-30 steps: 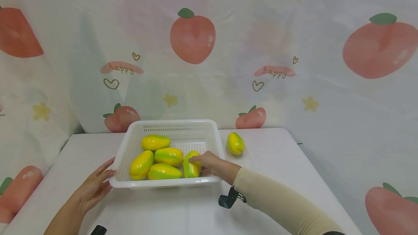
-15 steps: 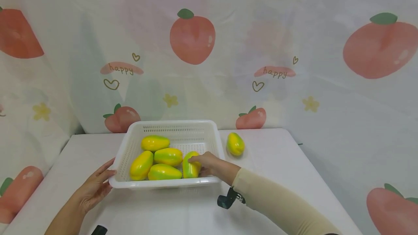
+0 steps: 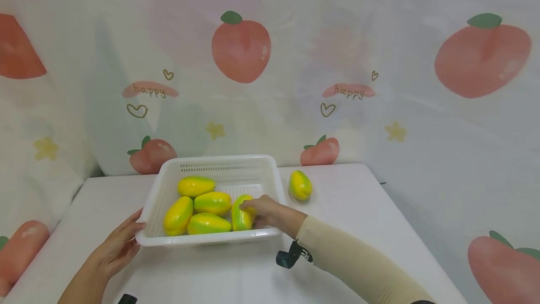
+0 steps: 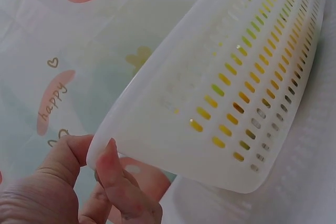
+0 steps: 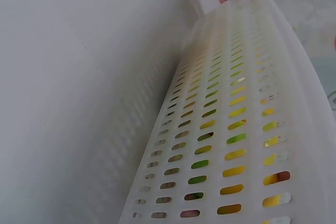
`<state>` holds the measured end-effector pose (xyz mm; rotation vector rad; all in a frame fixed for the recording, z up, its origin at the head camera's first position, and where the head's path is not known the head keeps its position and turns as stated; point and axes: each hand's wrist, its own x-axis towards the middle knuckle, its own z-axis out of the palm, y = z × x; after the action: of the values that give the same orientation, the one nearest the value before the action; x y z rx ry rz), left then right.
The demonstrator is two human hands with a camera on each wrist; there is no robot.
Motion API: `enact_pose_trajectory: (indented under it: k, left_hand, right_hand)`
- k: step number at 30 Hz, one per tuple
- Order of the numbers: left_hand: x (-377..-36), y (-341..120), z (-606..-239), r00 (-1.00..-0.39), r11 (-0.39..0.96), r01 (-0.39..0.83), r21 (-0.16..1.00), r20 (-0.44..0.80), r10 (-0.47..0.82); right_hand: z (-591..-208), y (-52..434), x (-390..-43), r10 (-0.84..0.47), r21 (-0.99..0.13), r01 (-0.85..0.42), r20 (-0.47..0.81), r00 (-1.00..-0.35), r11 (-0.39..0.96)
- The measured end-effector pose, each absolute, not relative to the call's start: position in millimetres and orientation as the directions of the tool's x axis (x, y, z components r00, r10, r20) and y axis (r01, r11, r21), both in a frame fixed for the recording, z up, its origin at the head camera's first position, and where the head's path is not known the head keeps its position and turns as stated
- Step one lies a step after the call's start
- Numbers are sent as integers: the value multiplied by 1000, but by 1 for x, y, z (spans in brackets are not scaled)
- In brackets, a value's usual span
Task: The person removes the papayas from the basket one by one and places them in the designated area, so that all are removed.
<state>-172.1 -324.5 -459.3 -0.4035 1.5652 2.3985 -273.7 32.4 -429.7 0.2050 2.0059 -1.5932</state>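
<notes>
Gleaming yellow-green, the held fruit (image 3: 241, 218) seems oblong.

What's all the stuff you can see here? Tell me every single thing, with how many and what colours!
Mango-shaped fruits: five, yellow and green, inside the basket
Loose mango-shaped fruit: one, yellow and green, on the table right of the basket
Basket: one, white with slots, on the table
Table: one, white, under the basket
Backdrop: sheet count unclear, pale with red peaches, yellow flowers, hearts and "happy", behind and beside the table
Wrist cameras: two, black, one by each wrist
Sleeve: one, beige, on the right arm
Left hand: one, bare, gripping the basket's near left corner
Right hand: one, bare, holding the rightmost fruit in the basket
</notes>
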Motion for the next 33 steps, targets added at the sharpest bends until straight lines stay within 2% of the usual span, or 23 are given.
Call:
enact_pose_trajectory:
  k: [14,33]
  left_hand:
    - [-170,-325,-456,-924,-399,-371,839,-377,65]
    - [-169,-323,-455,-921,-395,-377,838,-383,67]
  right_hand:
    - [-425,34,-274,-188,-842,429,-503,-843,328]
    - [-399,46,-276,-273,-860,364,-469,-840,357]
